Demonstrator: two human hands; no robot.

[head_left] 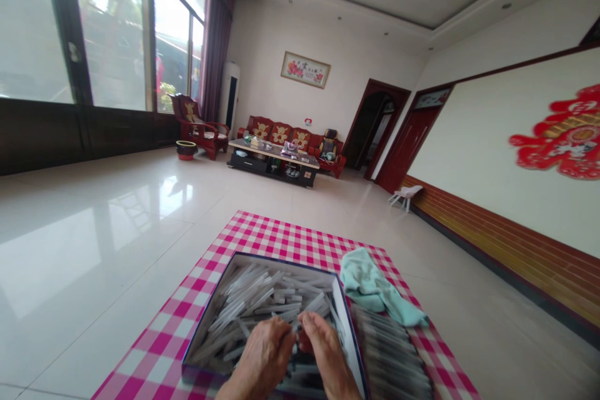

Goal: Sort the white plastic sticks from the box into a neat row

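Observation:
My left hand (266,350) and my right hand (323,345) meet over the near part of a shallow open box (355,350) with a dark blue edge. Fingers of both hands are pinched close together at a small piece, partly whitish and dark, too blurred and hidden to name. Many translucent white plastic tubes (246,300) lie loose and crosswise in the box. Darker slim pieces show under and between my hands. Right of the box, a row of slim dark and clear sticks (394,356) lies side by side, smeared by motion.
A pink-and-white checked cloth (178,331) covers the table. A mint green cloth (375,284) lies crumpled beyond the row of sticks, touching the box's right side. Across the tiled floor stand a low table (274,162), a red wooden sofa (262,128) and a small chair (407,195).

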